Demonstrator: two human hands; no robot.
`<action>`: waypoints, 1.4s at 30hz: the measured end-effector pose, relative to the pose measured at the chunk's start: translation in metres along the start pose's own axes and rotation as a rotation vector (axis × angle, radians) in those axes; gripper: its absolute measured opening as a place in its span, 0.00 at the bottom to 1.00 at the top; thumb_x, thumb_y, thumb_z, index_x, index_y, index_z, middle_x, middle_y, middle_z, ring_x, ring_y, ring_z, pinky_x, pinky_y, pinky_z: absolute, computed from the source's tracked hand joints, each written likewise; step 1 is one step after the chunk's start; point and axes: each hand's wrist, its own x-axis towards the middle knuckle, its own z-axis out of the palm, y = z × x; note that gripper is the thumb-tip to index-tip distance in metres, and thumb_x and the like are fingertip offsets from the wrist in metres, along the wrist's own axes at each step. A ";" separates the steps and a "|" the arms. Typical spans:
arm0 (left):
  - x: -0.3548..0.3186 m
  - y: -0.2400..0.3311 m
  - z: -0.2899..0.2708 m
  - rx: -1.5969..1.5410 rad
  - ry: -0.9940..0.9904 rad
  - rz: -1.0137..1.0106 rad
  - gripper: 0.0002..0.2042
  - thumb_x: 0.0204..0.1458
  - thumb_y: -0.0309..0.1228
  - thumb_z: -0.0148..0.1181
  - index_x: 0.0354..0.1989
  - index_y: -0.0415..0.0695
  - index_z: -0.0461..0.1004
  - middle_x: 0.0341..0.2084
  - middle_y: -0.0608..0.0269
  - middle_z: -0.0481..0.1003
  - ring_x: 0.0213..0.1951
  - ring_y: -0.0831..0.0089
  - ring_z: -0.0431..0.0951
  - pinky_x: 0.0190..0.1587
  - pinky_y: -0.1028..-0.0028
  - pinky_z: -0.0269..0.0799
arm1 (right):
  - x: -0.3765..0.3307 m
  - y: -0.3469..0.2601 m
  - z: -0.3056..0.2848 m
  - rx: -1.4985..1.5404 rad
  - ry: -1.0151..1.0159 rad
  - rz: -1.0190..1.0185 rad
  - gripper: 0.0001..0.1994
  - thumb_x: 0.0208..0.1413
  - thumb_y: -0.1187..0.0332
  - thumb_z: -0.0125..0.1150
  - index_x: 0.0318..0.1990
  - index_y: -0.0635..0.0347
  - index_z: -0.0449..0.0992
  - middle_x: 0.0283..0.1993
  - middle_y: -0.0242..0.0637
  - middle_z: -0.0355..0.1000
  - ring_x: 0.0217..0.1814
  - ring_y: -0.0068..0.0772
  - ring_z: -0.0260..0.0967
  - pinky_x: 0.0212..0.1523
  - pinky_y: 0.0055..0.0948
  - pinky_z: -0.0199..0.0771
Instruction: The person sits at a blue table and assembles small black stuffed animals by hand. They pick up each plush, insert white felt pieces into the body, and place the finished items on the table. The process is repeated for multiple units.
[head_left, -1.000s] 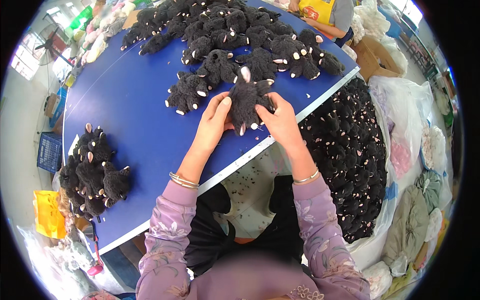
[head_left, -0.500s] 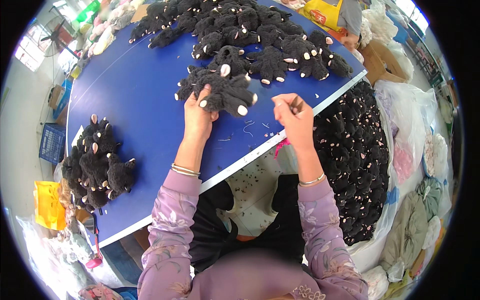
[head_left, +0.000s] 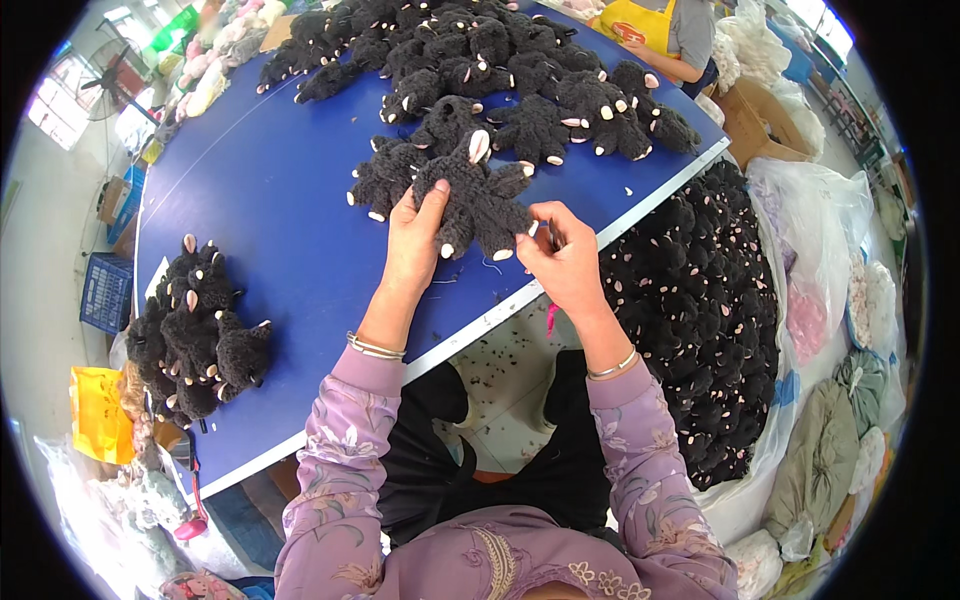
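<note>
My left hand (head_left: 412, 240) grips a black plush toy (head_left: 467, 207) above the near part of the blue table. This fuzzy toy has a pink-lined ear sticking up and pale tips on its limbs. At its right side, my right hand (head_left: 562, 258) is closed in a pinch beside one pale limb tip. Something small and dark shows between those fingers, too hidden to name. Just behind the held toy lies another black plush toy (head_left: 385, 172), part of a large heap of similar toys (head_left: 535, 130) on the table.
A smaller pile of black plush toys (head_left: 190, 335) sits on the blue table (head_left: 300, 220) at left. Right of the table's pale edge, a big bag (head_left: 700, 330) brims with more. Thread scraps lie near the edge. At the far right stand another person (head_left: 690, 40) and a cardboard box (head_left: 765, 120).
The held toy has turned so its ear points up, and my left hand has shifted slightly right. My right hand has moved left and down to the toy's limb. The other person's arm has shifted.
</note>
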 end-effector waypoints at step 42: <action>-0.009 -0.002 0.019 -0.032 -0.073 -0.071 0.14 0.62 0.34 0.47 0.48 0.37 0.69 0.42 0.61 0.75 0.43 0.76 0.75 0.48 0.75 0.71 | 0.007 -0.009 -0.006 0.335 -0.056 0.088 0.10 0.47 0.79 0.60 0.30 0.58 0.64 0.41 0.30 0.67 0.33 0.13 0.60 0.33 0.17 0.65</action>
